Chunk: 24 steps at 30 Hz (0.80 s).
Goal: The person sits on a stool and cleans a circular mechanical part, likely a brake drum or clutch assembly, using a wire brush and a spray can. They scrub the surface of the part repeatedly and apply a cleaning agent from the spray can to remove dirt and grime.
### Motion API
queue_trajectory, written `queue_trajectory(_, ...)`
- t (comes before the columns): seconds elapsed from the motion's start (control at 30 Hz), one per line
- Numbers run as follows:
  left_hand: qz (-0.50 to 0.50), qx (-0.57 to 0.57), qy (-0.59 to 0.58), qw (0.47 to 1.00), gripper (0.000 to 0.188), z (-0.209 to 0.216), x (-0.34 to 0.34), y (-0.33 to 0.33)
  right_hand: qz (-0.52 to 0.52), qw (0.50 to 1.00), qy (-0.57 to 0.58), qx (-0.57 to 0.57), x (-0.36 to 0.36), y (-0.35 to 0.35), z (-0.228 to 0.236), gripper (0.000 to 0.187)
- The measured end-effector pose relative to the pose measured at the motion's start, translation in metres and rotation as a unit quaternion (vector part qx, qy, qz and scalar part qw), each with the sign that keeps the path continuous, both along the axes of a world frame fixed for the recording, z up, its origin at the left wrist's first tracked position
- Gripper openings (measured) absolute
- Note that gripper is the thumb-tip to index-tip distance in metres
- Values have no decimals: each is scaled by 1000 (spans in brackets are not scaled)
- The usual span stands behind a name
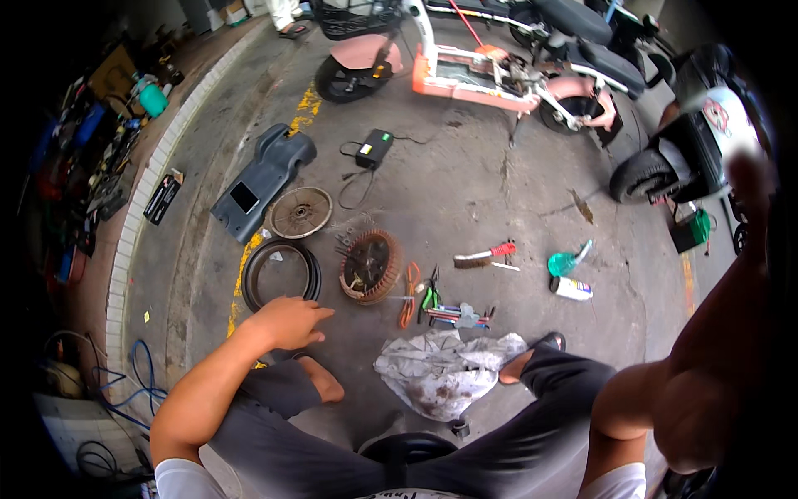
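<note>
My left hand (287, 323) hovers over my left knee, fingers stretched out, holding nothing. Its nearest thing is a black wheel ring (315, 270) on the ground. Beyond that lies a round metal motor cover (293, 223). To the ring's right rests a motor stator (389, 264) with copper windings and loose wires. My right arm (706, 366) is raised close to the camera on the right; the dark, blurred right hand (751, 179) shows no clear fingers. A stained white cloth (440, 378) is spread between my feet.
Green-handled pliers (431, 299), an orange cord (408, 303) and several hand tools (457, 316) lie ahead. Farther out are a red-handled wire brush (486, 256), green spray bottle (562, 264), white bottle (572, 289), black charger (374, 150), grey panel (270, 170) and pink scooter (474, 93).
</note>
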<state>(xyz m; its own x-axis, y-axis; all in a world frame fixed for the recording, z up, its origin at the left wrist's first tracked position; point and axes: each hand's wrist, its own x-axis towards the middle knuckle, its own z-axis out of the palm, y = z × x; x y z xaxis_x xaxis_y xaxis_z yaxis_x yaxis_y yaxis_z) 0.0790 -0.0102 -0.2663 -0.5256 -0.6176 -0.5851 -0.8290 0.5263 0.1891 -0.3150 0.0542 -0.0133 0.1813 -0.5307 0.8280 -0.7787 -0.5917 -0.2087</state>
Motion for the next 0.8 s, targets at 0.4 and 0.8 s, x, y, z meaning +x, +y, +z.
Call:
queue_trajectory(0.4,22,-36,62,997,57,27,-11,2,31,998,25,-53,-22,18,3,39)
queue_trajectory(0.8,47,-19,82,995,56,55,-34,-5,34,991,72,-110,-9,5,26,37)
